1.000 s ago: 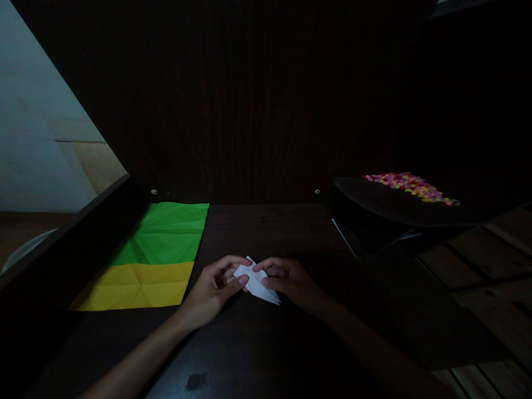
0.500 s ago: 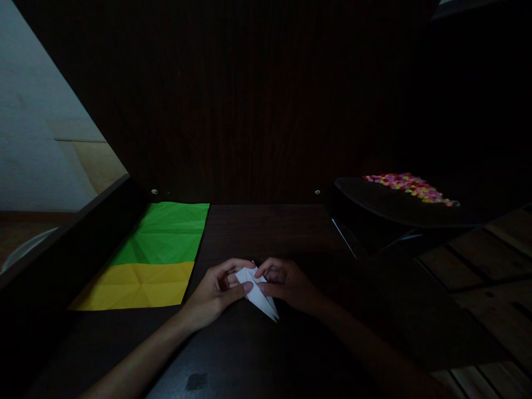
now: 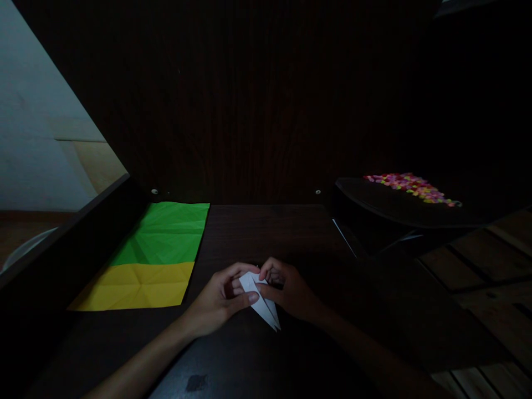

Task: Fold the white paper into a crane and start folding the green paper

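Turning the folded white paper (image 3: 265, 308), we are swinging its narrow end round, so that compared with a second ago it is pointing more steeply toward the bottom of the frame. We are judging this as a change of hold within the folding, with the broad end now sitting between our fingertips. The paper is staying in the lower middle of the frame, over the dark bench (image 3: 266, 224). Our left hand (image 3: 213, 302) is pinching its left side, thumb on top and fingers curling behind; our right hand (image 3: 294, 291) is pinching its upper right edge between thumb and forefinger. Our forearms (image 3: 147, 354) are slanting in from the bottom corners, while the green sheet (image 3: 166, 233) and yellow sheet (image 3: 139, 285) are lying at the left of the frame
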### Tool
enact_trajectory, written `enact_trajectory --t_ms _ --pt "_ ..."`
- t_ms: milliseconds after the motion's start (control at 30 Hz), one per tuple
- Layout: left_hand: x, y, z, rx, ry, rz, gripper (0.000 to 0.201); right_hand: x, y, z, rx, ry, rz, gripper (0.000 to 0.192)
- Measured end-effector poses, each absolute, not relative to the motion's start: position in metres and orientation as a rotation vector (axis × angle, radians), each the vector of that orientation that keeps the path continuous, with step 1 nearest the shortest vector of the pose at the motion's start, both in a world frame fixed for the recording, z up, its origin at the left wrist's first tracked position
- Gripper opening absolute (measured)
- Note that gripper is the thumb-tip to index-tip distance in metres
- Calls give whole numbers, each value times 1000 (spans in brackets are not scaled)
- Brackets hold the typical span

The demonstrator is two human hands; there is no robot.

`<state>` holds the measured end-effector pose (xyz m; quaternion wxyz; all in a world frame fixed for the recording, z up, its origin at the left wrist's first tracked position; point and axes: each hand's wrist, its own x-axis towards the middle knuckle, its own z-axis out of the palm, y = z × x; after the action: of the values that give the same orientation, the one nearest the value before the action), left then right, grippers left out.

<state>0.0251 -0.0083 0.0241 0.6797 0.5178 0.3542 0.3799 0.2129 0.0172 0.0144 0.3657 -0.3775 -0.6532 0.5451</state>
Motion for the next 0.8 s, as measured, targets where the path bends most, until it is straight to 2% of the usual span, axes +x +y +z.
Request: enact_trajectory --t_ms 300,500,700,800 --pt "27 -9 22 1202 826 876 34 211 16 14 -976 -1679 1347 7" --pt "26 -6 25 1381 988 936 25 210 15 10 -882 -1650 1404 4" --pt "25 -5 25 1385 1058 1022 24 212 12 12 -888 -1620 1471 19" --pt "24 -5 23 1310 1034 1085 35 211 11 14 -908 -1620 1468 30"
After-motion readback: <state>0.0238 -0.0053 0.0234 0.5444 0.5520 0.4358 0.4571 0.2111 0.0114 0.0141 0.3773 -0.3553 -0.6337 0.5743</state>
